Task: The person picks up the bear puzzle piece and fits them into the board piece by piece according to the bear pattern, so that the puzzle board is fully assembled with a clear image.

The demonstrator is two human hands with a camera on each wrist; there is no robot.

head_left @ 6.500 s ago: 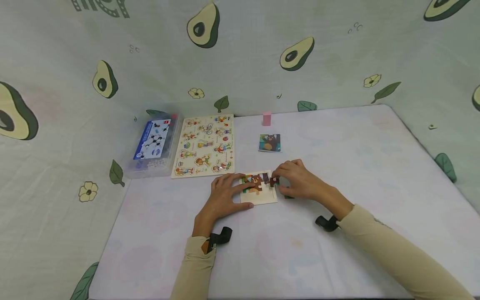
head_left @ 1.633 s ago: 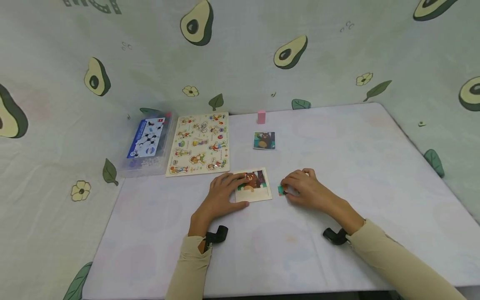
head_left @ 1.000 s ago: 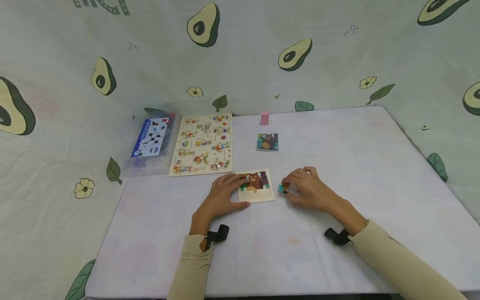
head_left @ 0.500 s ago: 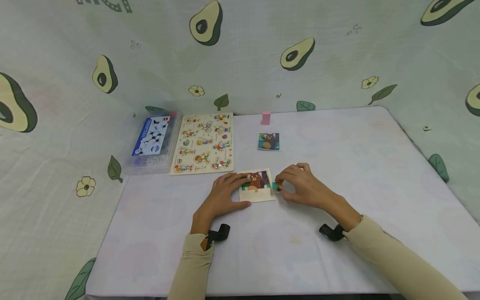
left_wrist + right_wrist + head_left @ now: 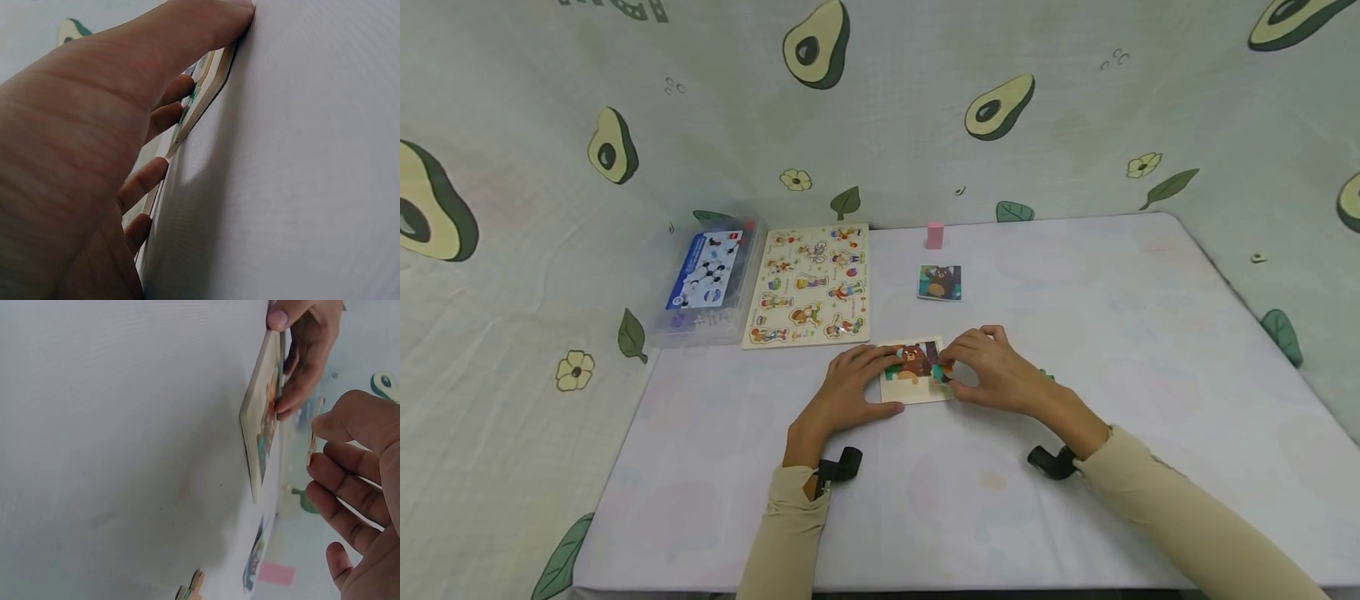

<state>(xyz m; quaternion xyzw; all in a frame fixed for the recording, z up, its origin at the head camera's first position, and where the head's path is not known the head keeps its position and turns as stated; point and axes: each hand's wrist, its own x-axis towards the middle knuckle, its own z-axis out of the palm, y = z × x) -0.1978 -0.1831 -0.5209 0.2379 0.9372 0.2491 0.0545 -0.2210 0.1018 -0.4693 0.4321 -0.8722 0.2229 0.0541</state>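
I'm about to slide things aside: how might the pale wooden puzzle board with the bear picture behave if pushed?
The pale wooden puzzle board looks thin but stiff, given its straight edge. Lying flat, it would probably slide rather than tip. Its near part shows bare wood, so the brown bear-print pieces could shift if jolted.

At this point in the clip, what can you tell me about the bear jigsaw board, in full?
The bear jigsaw board is a thin, pale, roughly rectangular tray that looks wooden, with rounded corners. It lies on the white tablecloth. Fitted pieces show a brown bear in the upper part; the lower strip is bare. The left hand rests on its left side. The right hand pinches a jigsaw piece over its right side.
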